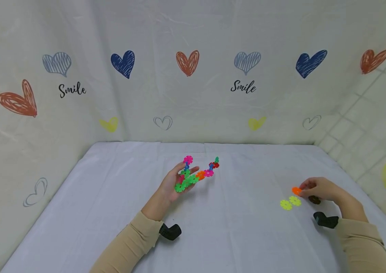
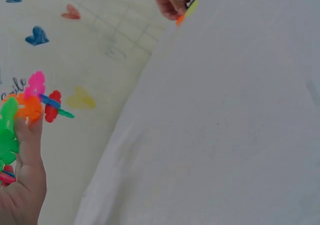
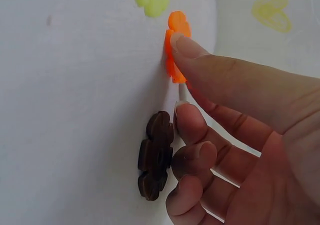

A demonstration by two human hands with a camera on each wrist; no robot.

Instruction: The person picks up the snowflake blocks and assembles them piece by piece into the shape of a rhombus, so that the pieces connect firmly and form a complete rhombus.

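Observation:
My left hand (image 1: 171,185) holds a chain of interlocked plastic snowflake discs (image 1: 193,179) up off the table. Green, pink, orange, blue and red pieces make up the chain, which bends upward at both ends. In the left wrist view, fingers (image 2: 31,157) stand along the chain's green and orange discs. Over at the right, my right hand (image 1: 322,188) pinches an orange snowflake disc (image 3: 177,50) between thumb and fingertip. Just beneath its other, curled fingers lies a dark brown disc (image 3: 156,157). Two yellow discs (image 1: 290,203) lie flat to the left of that hand.
A white cloth covers the table (image 1: 234,227). Behind it hangs a pale curtain (image 1: 213,106) printed with hearts and "Smile". Black wrist mounts (image 1: 170,232) stick out from both sleeves.

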